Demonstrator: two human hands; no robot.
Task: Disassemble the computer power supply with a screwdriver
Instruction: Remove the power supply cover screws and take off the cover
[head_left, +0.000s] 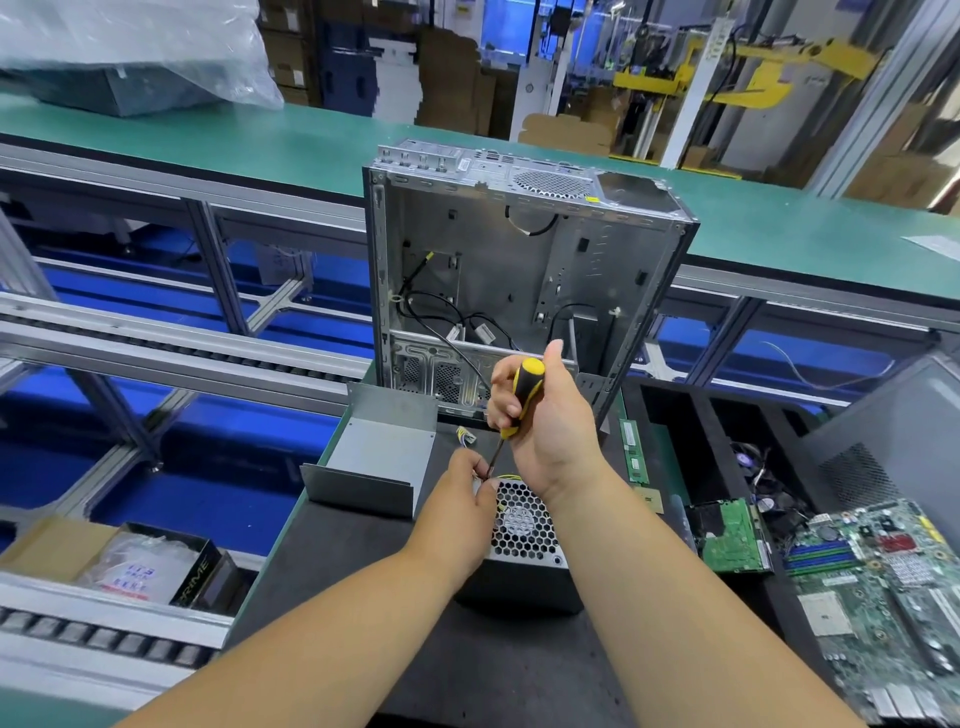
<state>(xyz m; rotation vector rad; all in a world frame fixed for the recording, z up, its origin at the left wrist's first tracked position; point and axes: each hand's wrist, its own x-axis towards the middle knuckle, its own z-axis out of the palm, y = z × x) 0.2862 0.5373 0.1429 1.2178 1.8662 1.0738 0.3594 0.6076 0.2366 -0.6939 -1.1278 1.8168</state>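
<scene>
Holding the screwdriver (523, 395) in my right hand (545, 421), I have the fingers wrapped round its yellow-and-black handle and the thumb raised, with the shaft slanting down and to the left toward the top edge of the power supply (522, 551). My left hand (465, 499) sits at that same edge, its fingertips (485, 486) pinched together right at the tip of the shaft; I cannot tell whether that grip is on a screw, the tip, or the nearby wires. Yellow wires show just beside the fingers. The supply lies on the dark mat (363, 582) of the worktop, its honeycomb fan grille facing up, partly covered by my forearms. Just left of it, touching the mat, rests a bent grey metal cover (376, 457). Behind both stands an open, gutted computer case (524, 270) with loose black cables inside. To the right, a RAM stick (631, 452) lies near the case, then a green hard-drive board (730, 535), and a motherboard (878, 587) well apart at the edge. A cardboard box (119, 564) with bagged parts sits far left.
</scene>
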